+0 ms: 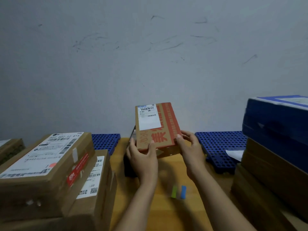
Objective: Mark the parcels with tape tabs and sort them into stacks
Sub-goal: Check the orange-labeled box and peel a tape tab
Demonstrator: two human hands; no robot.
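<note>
A small cardboard parcel (160, 129) with red print and a white shipping label is held up above the wooden table (168, 212), tilted toward me. My left hand (141, 155) grips its near left corner, thumb on top. My right hand (190, 147) grips its near right edge, thumb on the top face. Green, white and blue tape tabs (179, 192) lie on the table just below my arms. A stack of labelled parcels (50, 165) sits at the left; its top box carries a pink dot.
A dark object (129, 167) stands on the table behind my left hand. Blue perforated pallets (220, 147) lie along the wall. At the right a blue box (276, 120) tops a stack of brown cartons (270, 180). A grey scuffed wall fills the background.
</note>
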